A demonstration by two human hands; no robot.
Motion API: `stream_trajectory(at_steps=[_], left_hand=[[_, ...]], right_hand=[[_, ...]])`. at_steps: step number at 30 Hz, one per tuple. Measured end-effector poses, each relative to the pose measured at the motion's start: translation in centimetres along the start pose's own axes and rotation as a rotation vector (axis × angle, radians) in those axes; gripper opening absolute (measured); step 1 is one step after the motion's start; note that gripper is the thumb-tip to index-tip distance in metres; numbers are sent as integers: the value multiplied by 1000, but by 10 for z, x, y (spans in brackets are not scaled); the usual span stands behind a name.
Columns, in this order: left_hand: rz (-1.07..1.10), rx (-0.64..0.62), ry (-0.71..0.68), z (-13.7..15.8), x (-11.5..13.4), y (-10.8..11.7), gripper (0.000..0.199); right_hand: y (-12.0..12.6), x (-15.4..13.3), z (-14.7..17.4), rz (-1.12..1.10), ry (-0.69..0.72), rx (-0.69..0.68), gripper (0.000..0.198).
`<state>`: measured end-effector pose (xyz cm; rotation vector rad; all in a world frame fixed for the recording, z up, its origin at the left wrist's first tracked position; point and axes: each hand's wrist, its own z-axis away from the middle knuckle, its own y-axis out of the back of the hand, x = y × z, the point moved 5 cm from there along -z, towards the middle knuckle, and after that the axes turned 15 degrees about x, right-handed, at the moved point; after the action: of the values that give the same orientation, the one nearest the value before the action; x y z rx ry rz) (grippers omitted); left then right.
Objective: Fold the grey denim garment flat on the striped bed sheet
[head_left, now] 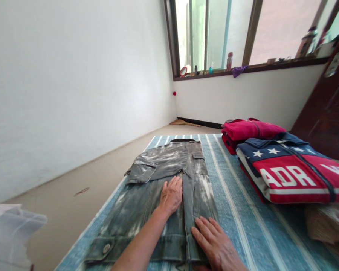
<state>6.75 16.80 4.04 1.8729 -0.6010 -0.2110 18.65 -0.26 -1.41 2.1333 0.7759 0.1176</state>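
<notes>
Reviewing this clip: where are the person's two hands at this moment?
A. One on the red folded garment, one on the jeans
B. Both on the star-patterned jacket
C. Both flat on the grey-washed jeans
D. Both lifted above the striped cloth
C: the left hand and the right hand both lie palm-down on the grey-washed jeans, which are spread on the striped cloth.

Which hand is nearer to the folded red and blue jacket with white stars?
The right hand. It lies flat on the grey jeans at their right edge, closer to the jacket. The left hand rests further left, on the middle of the jeans.
</notes>
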Motion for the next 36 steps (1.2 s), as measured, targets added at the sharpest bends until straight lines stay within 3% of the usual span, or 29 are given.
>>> stream_trajectory(at_steps=[6,10,15,25,36], left_hand=[[43,-70,-35,-14,-9,-18,48],[42,-96,-36,-9,-11,-18,49],[40,-118,-38,-26,-12,-19,51],[39,15,-25,-34,-1,-13,42],[19,24,-21,-31,-1,-14,39]], right_hand=[[5,-2,-1,-3,4,23,75],[11,-5,-4,-32,-40,5,72],[13,-6,-6,-46,-54,-4,72],[14,-6,-6,-62,-91,-30,73],[19,-8,-9,-79,-114,-103,75]])
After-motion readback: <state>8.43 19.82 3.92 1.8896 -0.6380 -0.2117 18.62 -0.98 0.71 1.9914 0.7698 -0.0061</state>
